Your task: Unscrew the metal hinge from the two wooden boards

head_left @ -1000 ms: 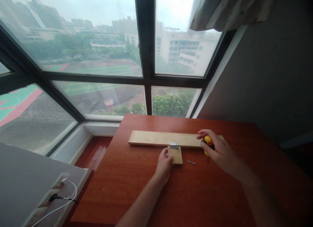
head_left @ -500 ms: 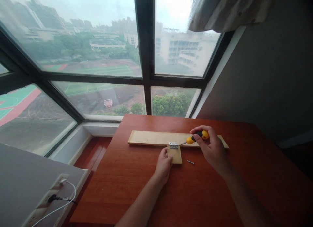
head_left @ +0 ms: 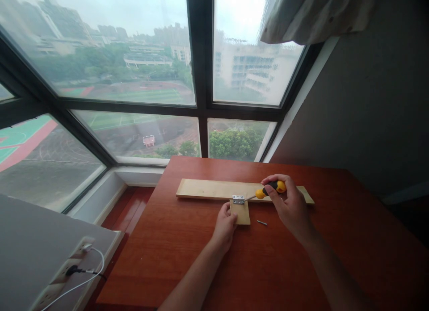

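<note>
– While the window [head_left: 124,56] fills the far side, what stands before it?
– A red-brown table [head_left: 167,257]. A curtain [head_left: 311,16] hangs at the upper right, and wall sockets [head_left: 69,271] with cables [head_left: 87,279] sit low on the left.
– And on the table?
– A long board [head_left: 208,190], pale and flat, towards the far edge. It runs left to right.
– Does anything cover it?
– The right hand [head_left: 288,206] does, hiding part of its right side; the end shows beyond.
– How is that hand set?
– Fingers and thumb are closed round the yellow-and-black handle of a screwdriver [head_left: 270,189]. Its long axis slants gently, handle to the right, shaft pointing left and slightly down.
– The left hand [head_left: 225,224]?
– It pinches the left edge of a small board [head_left: 241,215], on the near side of the long one.
– What joins there?
– A silver hinge [head_left: 238,199] lies at the small board's far edge, overlapping the long board in view. The screwdriver's tip is at its right side; I can't tell whether it sits in a screw.
– Anything smaller?
– A metal pin [head_left: 262,222], loose on the table just right of the small board, its left end slightly farther away.
</note>
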Demonstrator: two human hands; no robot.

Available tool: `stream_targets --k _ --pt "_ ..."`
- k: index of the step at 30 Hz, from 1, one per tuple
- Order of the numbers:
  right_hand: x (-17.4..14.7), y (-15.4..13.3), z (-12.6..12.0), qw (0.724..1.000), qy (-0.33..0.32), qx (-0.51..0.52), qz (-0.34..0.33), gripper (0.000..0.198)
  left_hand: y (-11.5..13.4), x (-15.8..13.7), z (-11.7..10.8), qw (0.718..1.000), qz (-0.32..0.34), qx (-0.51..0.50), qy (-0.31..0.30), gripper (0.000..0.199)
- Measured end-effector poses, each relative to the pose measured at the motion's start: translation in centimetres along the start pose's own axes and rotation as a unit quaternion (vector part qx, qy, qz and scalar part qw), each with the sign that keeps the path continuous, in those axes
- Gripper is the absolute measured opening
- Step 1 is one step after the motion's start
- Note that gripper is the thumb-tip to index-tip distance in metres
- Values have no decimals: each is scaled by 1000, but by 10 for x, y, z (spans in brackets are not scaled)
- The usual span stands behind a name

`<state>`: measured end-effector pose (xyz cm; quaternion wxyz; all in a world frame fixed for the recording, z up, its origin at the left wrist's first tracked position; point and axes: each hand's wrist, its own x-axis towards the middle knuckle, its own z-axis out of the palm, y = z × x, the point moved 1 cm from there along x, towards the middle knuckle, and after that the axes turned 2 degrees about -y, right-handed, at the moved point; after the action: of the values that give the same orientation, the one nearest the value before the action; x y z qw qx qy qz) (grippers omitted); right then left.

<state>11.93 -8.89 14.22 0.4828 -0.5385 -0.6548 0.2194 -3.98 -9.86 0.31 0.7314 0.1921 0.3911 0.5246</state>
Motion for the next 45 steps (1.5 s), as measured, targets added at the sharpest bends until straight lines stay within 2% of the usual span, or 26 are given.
stream_targets --k 19,28,45 --pt "0 3 -2 999 10 -40 -3 19 -1 0 -1 1000 1 -3 4 47" --pt "-5 -5 0 996 4 -89 -29 16 -3 2 -1 1000 3 -8 6 49" --pt "-12 -2 1 993 13 -102 -49 15 -2 1 -1 1000 4 -13 6 49"
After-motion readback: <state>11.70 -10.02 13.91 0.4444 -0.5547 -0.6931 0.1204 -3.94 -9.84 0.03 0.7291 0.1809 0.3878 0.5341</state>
